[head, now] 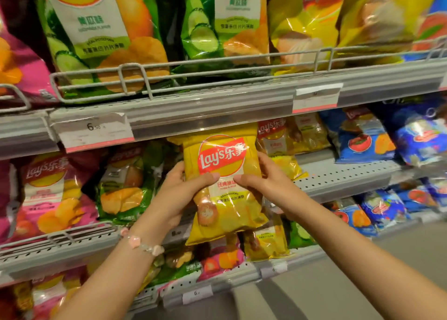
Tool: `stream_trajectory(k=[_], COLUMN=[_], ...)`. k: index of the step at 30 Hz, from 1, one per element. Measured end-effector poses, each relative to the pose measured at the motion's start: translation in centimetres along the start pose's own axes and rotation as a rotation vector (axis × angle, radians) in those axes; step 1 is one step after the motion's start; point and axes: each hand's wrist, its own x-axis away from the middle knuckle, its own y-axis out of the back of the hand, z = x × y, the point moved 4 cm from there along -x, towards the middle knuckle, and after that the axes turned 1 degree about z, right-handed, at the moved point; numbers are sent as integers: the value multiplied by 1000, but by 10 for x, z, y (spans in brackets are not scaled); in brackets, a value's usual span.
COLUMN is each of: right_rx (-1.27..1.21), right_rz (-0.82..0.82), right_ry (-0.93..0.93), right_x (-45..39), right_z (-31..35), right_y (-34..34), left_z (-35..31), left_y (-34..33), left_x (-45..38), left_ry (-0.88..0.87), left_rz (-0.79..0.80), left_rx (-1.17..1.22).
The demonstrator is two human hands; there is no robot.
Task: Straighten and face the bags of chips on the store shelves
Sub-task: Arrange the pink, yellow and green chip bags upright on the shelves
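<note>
A yellow Lay's chip bag (221, 160) is held upright in front of the middle shelf, its logo facing me. My left hand (180, 194) grips its left edge, thumb across the front. My right hand (268, 182) grips its right edge, thumb on the front too. The two thumbs nearly meet at the bag's middle. Behind it on the middle shelf stand more yellow bags (290, 138), a green bag (125, 186) to the left and a pink bag (50, 194) further left.
The top shelf, behind a wire rail (169, 78), holds green cucumber bags (104, 34) and yellow bags (307, 22). Blue bags (362, 138) fill the right side. A bare stretch of perforated shelf (338, 177) lies right of my hands. Price tags (94, 131) line the shelf edges.
</note>
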Motion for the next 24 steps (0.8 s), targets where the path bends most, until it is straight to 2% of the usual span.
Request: stream_trajectory(k=[4,7,14,19,21,24], right_rx=[334,534,475,406,391,393], right_rz=[-188,-275,-394,-423,-422,-406], right_ry=[196,232,166,155,106,33], right_x=[20,30,30,30,26,22], right_z=[8,12,-9,-19,-25,-32], right_y=[26,41,85,110,122,142], left_z=[-2,-2,7,14,15,13], left_y=[-35,-67,-116,-135,-138,-124], left_x=[-12,-18,-37,-42,-42,-43], left_ry=[-84,-123,-151,-138,-149,-365], left_rz=[-40,-36,71,173,245,136], left_rx=[-8,-8,-43,-132,-245,-566])
